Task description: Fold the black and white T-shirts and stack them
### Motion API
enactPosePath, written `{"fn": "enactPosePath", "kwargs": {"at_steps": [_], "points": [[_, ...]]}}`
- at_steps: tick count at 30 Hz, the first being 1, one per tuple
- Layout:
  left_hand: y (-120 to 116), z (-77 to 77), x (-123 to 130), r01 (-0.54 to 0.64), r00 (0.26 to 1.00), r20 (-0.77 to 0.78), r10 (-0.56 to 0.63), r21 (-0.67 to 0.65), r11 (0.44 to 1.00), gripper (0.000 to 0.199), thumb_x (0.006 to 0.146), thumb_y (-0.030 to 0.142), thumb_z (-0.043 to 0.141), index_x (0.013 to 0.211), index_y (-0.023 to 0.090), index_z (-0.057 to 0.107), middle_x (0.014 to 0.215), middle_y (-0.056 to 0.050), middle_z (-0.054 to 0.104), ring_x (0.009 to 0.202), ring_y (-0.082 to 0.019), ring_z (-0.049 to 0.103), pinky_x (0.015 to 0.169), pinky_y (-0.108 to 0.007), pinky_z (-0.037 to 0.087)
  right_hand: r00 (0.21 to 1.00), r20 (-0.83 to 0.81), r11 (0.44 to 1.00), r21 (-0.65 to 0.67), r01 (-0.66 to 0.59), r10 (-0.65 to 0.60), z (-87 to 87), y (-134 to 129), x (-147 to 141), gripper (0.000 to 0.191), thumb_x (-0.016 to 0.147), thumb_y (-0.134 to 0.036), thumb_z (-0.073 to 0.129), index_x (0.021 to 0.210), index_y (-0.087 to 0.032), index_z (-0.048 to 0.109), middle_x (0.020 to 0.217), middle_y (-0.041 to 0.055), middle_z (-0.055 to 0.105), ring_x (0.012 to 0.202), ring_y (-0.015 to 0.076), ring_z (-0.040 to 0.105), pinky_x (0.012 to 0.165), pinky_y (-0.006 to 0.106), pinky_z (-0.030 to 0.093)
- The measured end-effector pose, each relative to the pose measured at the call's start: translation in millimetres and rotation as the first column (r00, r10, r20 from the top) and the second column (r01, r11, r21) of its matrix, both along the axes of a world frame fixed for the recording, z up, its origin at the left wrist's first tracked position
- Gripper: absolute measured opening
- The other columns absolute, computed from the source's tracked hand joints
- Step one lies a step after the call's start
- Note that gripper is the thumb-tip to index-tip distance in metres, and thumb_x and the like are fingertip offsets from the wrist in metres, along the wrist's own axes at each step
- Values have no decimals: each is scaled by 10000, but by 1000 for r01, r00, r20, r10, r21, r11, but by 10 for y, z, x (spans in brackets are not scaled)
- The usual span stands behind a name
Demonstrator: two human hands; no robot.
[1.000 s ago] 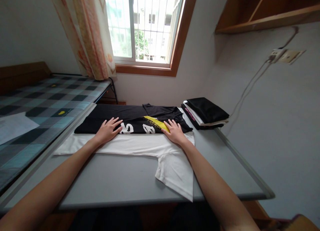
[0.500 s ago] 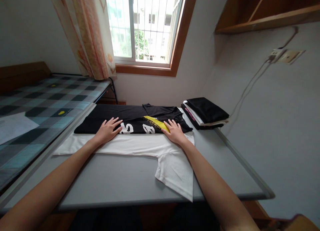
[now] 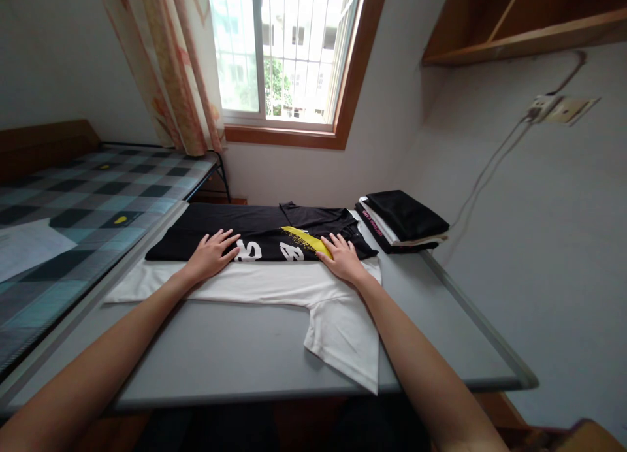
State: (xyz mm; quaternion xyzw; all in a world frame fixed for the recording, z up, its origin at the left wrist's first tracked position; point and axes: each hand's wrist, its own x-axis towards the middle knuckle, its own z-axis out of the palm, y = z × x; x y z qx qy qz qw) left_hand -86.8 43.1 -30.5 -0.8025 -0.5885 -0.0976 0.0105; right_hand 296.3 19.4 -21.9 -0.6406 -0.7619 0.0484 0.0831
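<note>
Pair of bare hands, both palm down and flat, fingers spread, gripping nothing: left hand (image 3: 213, 255) on the lower body of a black shirt (image 3: 225, 218), right hand (image 3: 341, 257) on the same cloth near its collar end. Black shirt, laid flat beneath both hands and reaching beyond them towards the window; white lettering (image 3: 292, 252) between the hands; yellow band (image 3: 307, 241) running to the right fingertips. White cloth (image 3: 274, 287), one strip, on the near side of both hands, under the wrists, with a short sleeve (image 3: 345, 338) spread just left of the right forearm; whether it belongs to the black shirt cannot be made out. Grey table (image 3: 235, 351), one, under all of these. Stack of folded clothes (image 3: 406, 215), beyond and right of the right hand, black item uppermost. Checked mattress (image 3: 98, 185), left of the left hand, bearing a paper sheet (image 3: 34, 246). Window (image 3: 289, 53), past both hands.
</note>
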Motion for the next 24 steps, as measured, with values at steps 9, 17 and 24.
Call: {"fn": "enactPosePath", "kwargs": {"at_steps": [9,17,24], "points": [[6,-11,-9,8,1000,6,-8,10,1000,569,993,500,338,1483,247,479,1583,-67,381,1489,-294,281,1181,-534,231,1000,15,1000,-7,-2,2,10,1,-1,648,1001,-584,324,1550,-243,369,1631,112,286,1511,293,191,1189,520,174],[-4,-2,-3,-2,1000,5,2,7,1000,562,994,494,342,1482,250,479,1582,-63,385,1492,-287,276,1184,-528,232,1000,1,1000,-8,0,0,9,-3,-1,639,1003,-576,333,1547,-244,375,1628,106,293,1511,294,190,1189,530,172],[-5,10,4,-4,1000,-3,4,0,1000,560,1000,491,340,1485,246,473,1588,-60,373,1494,-287,271,1186,-530,230,1000,-2,1000,-5,-3,3,20,-13,-3,636,1003,-570,338,1546,-240,377,1628,105,296,1512,294,191,1193,523,166]]}}
